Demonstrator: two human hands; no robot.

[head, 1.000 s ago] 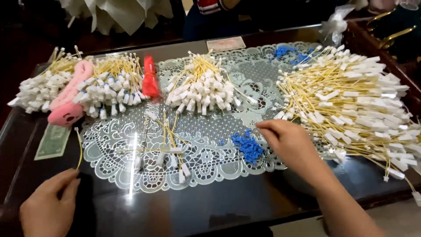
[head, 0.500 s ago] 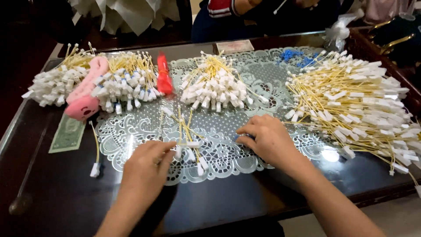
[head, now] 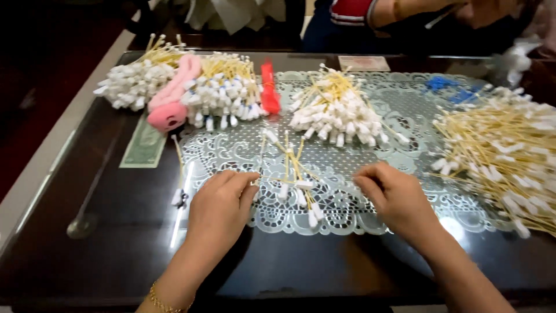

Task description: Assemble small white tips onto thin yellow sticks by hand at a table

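Note:
Several loose yellow sticks with white tips (head: 294,177) lie fanned out on a white lace mat (head: 231,150) under the glass tabletop. My left hand (head: 220,203) rests palm down just left of them, fingers extended, fingertips touching the nearest stick. Just right of the sticks, my right hand (head: 394,197) has its fingers curled under. Whatever is inside them is hidden.
Bundled stick piles lie at far left (head: 133,84), left-centre (head: 226,87), middle (head: 336,110) and a large one at right (head: 509,150). A pink object (head: 171,107), red object (head: 269,87), blue bits (head: 446,87), banknote (head: 143,145), single stick (head: 179,174). Another person (head: 405,11) sits opposite.
My left hand came in from the near left edge to the loose sticks. My right hand moved over the small blue heap, which no longer shows. The view shifted right.

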